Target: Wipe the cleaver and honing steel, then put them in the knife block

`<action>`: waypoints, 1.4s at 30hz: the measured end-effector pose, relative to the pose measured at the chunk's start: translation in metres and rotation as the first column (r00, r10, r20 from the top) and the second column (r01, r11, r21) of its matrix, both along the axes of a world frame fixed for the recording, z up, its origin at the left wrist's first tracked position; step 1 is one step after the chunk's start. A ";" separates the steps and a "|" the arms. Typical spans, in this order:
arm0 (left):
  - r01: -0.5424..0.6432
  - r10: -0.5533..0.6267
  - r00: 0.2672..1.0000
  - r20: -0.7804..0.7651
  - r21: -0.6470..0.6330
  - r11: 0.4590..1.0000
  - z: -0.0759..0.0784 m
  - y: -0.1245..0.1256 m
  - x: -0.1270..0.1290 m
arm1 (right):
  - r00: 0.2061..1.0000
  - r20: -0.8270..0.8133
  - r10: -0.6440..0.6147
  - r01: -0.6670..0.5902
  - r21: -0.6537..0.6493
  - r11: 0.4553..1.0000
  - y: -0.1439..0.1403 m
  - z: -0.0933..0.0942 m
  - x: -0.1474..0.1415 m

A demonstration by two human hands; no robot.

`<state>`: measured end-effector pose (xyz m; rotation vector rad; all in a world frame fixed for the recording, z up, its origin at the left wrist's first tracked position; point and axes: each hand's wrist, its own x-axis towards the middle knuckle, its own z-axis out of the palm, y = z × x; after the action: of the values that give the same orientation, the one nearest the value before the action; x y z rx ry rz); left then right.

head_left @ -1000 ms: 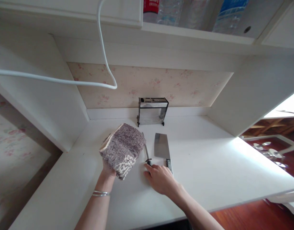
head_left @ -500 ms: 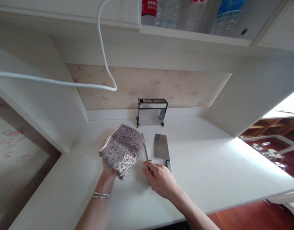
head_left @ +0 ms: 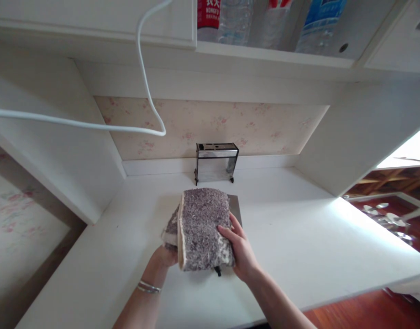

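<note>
A folded, fuzzy grey-and-white cloth (head_left: 205, 228) is held between both hands above the counter. My left hand (head_left: 168, 256) is closed under its lower left side, fingers mostly hidden by the folds. At the right edge, my right hand (head_left: 240, 249) grips the cloth, thumb lying on top. Behind the cloth lies a cleaver (head_left: 235, 208), only part of its blade showing. A dark handle end (head_left: 217, 271) pokes out below the cloth; the rest of that narrow tool is covered.
An upright knife holder (head_left: 217, 162) with clear sides stands at the back of the white counter (head_left: 299, 237). A white cable (head_left: 145, 82) hangs across the upper left. Overhead, a shelf (head_left: 275, 55) holds several plastic bottles. Side panels flank the counter.
My left hand has brought the cloth rightward over the narrow tool and part of the cleaver. My right hand has left the tool's handle and taken hold of the cloth's right edge.
</note>
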<state>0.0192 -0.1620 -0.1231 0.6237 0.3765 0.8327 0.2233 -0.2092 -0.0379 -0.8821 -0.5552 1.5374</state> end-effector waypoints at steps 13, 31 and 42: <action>0.115 -0.122 0.992 0.009 0.288 0.951 0.054 -0.005 0.028 | 0.886 0.389 -0.253 0.270 0.012 0.963 0.016 -0.020 0.202; -0.276 0.260 0.926 -0.272 -0.021 0.961 0.032 0.014 0.041 | -0.322 0.942 -0.093 0.121 0.139 0.983 0.032 -0.040 0.267; -0.322 0.289 0.904 -0.314 -0.056 0.945 0.031 0.016 0.045 | -0.500 0.845 -0.189 -0.711 -0.276 0.647 0.016 0.006 0.138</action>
<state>0.0646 -0.1458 -0.0923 0.6013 0.8100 1.0121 0.3612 -0.1931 -0.0323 -1.4597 -2.8726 0.2915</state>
